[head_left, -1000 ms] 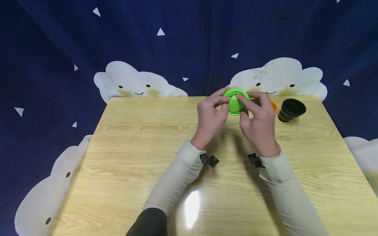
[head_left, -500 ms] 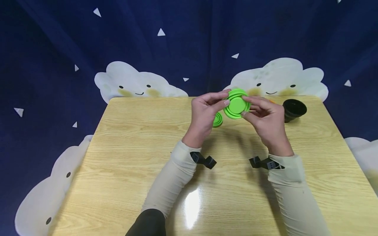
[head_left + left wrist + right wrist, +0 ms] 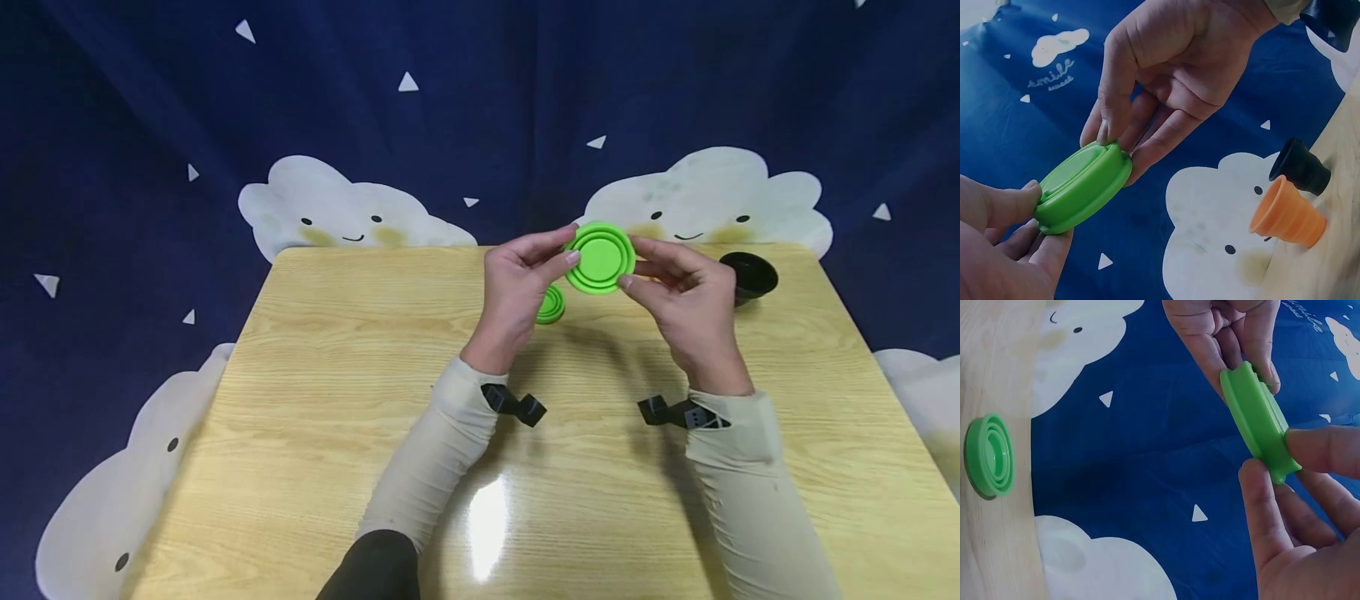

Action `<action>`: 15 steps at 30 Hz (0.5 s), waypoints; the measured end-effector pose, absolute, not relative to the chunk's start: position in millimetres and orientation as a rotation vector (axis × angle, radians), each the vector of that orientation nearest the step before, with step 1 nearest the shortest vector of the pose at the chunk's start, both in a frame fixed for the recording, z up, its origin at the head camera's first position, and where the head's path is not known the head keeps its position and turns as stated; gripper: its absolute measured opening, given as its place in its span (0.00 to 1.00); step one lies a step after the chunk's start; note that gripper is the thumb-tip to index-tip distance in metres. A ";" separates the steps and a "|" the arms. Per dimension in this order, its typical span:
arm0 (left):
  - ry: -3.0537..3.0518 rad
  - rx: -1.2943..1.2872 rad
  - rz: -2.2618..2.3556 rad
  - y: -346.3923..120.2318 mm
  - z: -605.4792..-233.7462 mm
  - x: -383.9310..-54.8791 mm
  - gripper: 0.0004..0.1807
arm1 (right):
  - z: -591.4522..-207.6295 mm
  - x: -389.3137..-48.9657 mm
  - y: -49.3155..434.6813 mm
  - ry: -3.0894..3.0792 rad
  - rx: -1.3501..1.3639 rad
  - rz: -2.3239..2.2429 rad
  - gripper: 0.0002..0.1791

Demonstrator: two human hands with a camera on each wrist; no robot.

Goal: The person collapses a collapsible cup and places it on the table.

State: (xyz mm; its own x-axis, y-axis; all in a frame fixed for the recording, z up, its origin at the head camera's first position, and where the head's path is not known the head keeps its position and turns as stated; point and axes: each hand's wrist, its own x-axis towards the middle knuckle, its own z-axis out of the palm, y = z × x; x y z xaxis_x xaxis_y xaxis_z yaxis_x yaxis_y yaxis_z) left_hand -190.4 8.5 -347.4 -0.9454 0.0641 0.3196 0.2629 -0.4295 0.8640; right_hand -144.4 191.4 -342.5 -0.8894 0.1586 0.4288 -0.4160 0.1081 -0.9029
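Observation:
A green collapsible cup [image 3: 601, 257], folded down to a flat ringed disc, is held up above the far part of the table. My left hand [image 3: 514, 287] pinches its left rim between thumb and fingers. From the other side, my right hand [image 3: 693, 312] pinches the right rim. Edge-on in the left wrist view, the green cup [image 3: 1085, 186] is a thick, short ring. A second flat green collapsible cup [image 3: 990, 456] lies on the table, partly behind my left hand in the head view.
An extended black cup [image 3: 752, 277] stands near the table's far right corner, partly behind my right hand. Beside it is an extended orange cup [image 3: 1288, 212], hidden in the head view. The wooden table [image 3: 360, 350] ends at a dark blue cloth [image 3: 450, 108] with clouds.
My right fingers have gone from the cup's middle to its rim. The cup's uneven rings now lie level, and both hands have spread apart. The second green cup has come into sight.

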 end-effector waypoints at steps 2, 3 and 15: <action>-1.591 -0.466 -2.533 8.8 -347.2 -190.2 0.19 | -342.3 -144.8 191.7 -1.957 0.262 1.850 0.22; -1.587 -0.465 -2.537 9.0 -347.1 -190.2 0.19 | -342.3 -144.9 191.6 -1.943 0.268 1.864 0.22; -1.701 -0.544 -2.406 9.2 -350.4 -191.0 0.20 | -344.2 -144.5 192.7 -2.082 0.198 1.680 0.26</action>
